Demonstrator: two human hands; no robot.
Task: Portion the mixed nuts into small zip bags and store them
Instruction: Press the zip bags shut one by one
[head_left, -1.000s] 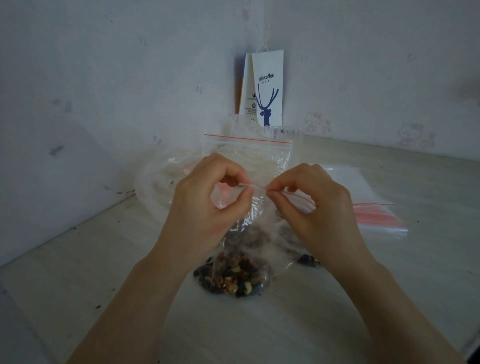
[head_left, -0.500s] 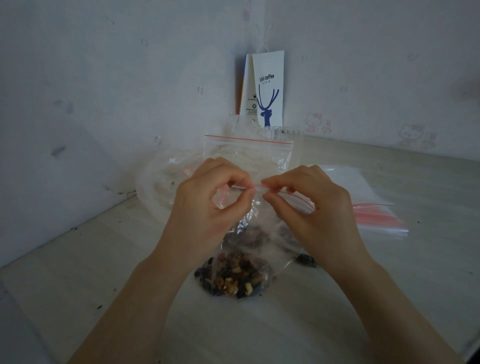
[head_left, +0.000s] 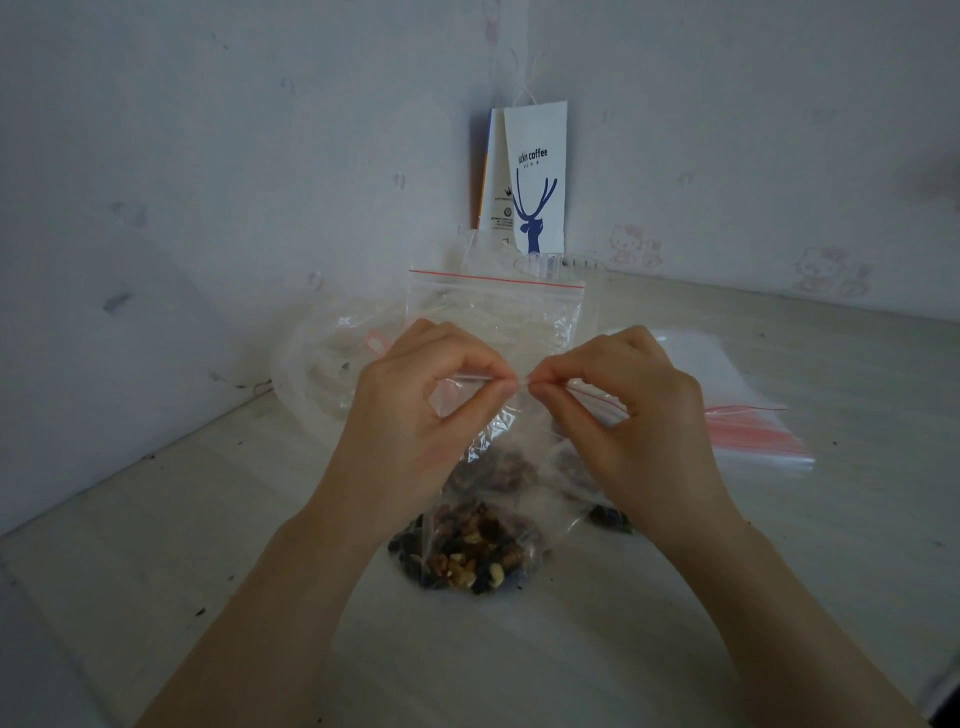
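Observation:
A small clear zip bag (head_left: 498, 467) hangs upright over the table, its bottom filled with mixed nuts (head_left: 467, 551). My left hand (head_left: 410, 431) pinches the bag's red zip strip between thumb and fingers. My right hand (head_left: 634, 421) pinches the same strip just to the right, fingertips almost touching the left hand's. More nuts (head_left: 608, 517) lie in clear plastic behind the bag, partly hidden by my right hand.
Another clear zip bag (head_left: 493, 306) with a red line stands behind my hands. A stack of flat zip bags (head_left: 743, 415) lies at the right. A crumpled clear plastic bag (head_left: 322, 364) sits left, and a white coffee paper bag (head_left: 530, 176) leans in the wall corner.
My two hands have drawn closer together along the zip strip; the fingertips now nearly meet. The bag stays in place.

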